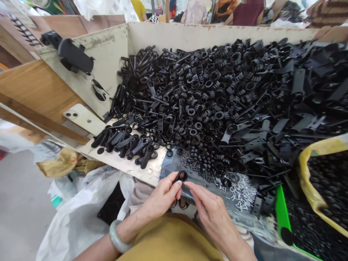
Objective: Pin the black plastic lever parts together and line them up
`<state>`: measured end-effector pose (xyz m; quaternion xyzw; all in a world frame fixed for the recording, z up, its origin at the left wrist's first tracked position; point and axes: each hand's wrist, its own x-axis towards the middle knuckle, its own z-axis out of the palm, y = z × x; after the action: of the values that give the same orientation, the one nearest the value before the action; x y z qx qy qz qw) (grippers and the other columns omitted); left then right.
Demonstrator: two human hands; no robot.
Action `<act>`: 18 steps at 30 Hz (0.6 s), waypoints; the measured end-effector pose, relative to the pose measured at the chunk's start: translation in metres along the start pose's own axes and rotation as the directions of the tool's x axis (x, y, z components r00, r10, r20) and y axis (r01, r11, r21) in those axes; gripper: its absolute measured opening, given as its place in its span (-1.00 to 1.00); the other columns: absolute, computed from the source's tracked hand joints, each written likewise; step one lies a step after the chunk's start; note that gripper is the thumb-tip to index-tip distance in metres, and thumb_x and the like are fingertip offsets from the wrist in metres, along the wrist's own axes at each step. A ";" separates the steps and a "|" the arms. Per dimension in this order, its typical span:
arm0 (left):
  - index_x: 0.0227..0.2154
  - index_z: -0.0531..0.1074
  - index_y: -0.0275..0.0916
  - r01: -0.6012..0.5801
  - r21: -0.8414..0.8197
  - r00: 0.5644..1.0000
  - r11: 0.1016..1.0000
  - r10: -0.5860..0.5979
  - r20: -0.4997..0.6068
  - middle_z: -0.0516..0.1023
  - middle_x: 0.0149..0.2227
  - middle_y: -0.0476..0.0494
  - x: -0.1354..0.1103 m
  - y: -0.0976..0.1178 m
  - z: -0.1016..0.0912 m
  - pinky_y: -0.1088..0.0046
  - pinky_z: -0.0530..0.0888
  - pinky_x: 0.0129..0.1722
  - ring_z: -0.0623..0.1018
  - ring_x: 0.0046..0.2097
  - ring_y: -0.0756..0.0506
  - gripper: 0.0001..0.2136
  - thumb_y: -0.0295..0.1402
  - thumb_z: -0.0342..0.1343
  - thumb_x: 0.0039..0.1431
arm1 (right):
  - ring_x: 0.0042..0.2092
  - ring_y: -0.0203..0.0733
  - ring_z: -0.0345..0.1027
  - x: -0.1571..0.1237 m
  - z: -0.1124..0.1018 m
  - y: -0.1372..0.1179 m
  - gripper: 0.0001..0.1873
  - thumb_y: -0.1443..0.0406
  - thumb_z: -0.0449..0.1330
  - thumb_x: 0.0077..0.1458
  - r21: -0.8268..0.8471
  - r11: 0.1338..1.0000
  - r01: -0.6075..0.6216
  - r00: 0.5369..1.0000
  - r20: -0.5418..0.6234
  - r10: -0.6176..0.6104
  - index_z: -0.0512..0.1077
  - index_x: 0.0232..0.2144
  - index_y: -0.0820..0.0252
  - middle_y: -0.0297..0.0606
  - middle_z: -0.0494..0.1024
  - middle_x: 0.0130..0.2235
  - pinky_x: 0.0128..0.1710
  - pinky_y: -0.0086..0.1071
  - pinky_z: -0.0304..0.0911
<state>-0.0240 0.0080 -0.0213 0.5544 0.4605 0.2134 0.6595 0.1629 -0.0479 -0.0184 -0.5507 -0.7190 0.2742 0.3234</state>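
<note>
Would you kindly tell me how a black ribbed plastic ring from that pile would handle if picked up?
This black ribbed plastic ring probably feels stiff and light, judging by its moulded, thick-walled look. Its round shape might roll on edge, though the ribs should slow that.

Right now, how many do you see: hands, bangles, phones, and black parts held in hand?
Hands: 2, left hand and right hand
Pale green bangle: 1
White-backed phone: 1
Black ring-ended part held: 1
Total: 5
</note>
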 end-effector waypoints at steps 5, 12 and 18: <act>-0.20 0.36 -0.18 -0.029 0.013 0.999 0.999 0.029 -0.015 0.33 -0.50 0.08 0.003 -0.004 0.002 0.48 0.24 -0.41 0.30 -0.44 -0.01 -0.74 -0.10 -0.04 0.41 | -0.11 -0.12 0.65 0.002 -0.001 0.001 -0.58 0.40 -0.05 0.39 -0.013 1.000 -0.020 0.999 0.027 0.020 0.49 0.13 0.10 -0.17 0.69 -0.08 -0.09 -0.29 0.56; -0.28 0.37 -0.19 -0.003 -0.021 0.996 1.000 0.001 -0.087 0.32 -0.52 0.08 0.006 -0.003 0.006 0.48 0.22 -0.44 0.28 -0.47 0.00 -0.74 -0.09 0.06 0.34 | -0.22 -0.11 0.65 0.007 0.001 0.001 -0.55 0.46 -0.06 0.34 -0.138 0.989 -0.046 0.994 0.088 0.059 0.51 0.08 0.14 -0.15 0.70 -0.11 -0.17 -0.30 0.53; -0.28 0.35 -0.19 0.060 -0.117 0.988 0.991 -0.076 -0.137 0.29 -0.55 0.12 0.008 -0.008 0.011 0.50 0.17 -0.50 0.26 -0.51 0.02 -0.72 -0.06 0.11 0.29 | -0.34 -0.11 0.63 0.014 0.003 -0.016 -0.46 0.57 0.04 0.19 -0.435 0.896 -0.088 0.965 0.187 0.185 0.45 0.13 0.09 -0.21 0.70 -0.23 -0.41 -0.39 0.38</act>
<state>-0.0125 0.0062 -0.0325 0.4840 0.5119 0.2551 0.6623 0.1480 -0.0384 -0.0064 -0.6225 -0.7524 0.1942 0.0935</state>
